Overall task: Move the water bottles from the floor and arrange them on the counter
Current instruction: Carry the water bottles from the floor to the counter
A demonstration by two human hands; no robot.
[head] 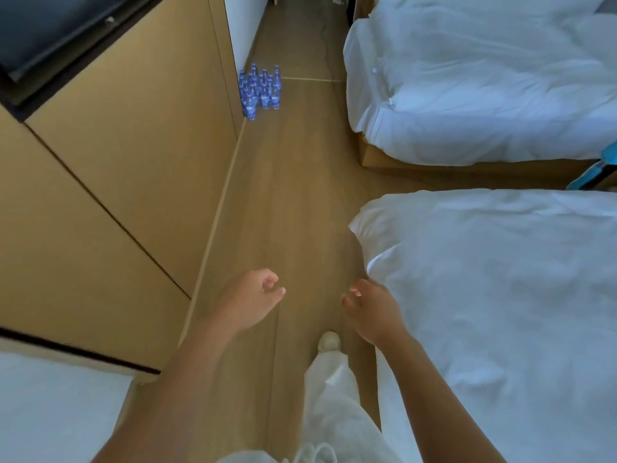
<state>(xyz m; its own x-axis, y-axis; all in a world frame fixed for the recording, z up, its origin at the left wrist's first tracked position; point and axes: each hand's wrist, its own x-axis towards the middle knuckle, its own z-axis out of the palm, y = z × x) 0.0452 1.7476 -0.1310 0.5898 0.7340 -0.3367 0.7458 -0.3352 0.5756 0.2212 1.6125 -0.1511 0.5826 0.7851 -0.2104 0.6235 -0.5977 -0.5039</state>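
Head view: bottles (260, 91) clustered upright on the floor (293, 195) against the cabinet (133, 145), well ahead. Left hand (248, 304) and right hand (370, 312) loosely curled, empty. Risk: grabbing one could topple its close-packed neighbours.

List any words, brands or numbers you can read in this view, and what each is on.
None can be read.
Water bottles: the blue labels carry print, but it is too small and blurred to make out.
Nothing else in view, including the beds, shows any writing.
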